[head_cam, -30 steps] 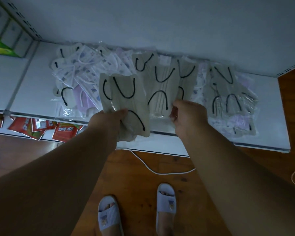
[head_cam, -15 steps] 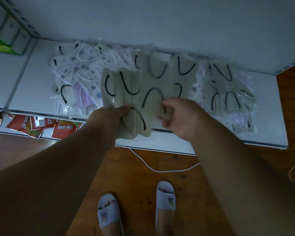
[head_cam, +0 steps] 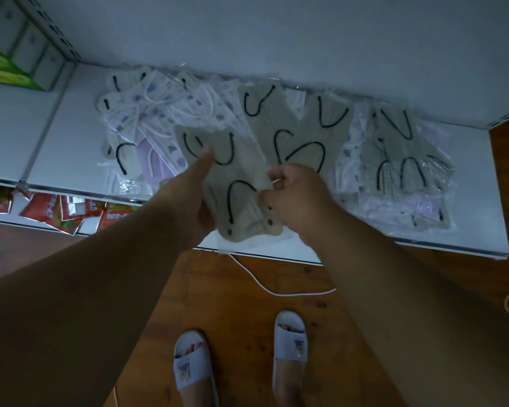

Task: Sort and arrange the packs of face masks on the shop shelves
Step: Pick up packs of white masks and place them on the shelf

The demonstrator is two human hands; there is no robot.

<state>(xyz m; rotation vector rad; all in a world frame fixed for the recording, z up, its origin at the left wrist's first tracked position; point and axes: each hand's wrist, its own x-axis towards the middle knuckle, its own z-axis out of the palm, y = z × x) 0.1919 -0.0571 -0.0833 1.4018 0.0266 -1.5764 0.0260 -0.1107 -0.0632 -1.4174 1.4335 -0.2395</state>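
Packs of beige pleated face masks with black ear loops (head_cam: 241, 183), in clear slippery film, held over the white shelf (head_cam: 71, 154) near edge, left hand (head_cam: 185, 198) gripping, right hand (head_cam: 294, 195) pinching; judged light, floppy, best taken at the edges

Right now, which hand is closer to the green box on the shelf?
Left. The left hand, holding the beige mask packs, is on the same side as the green box, though well apart from it. The right hand is farther over.
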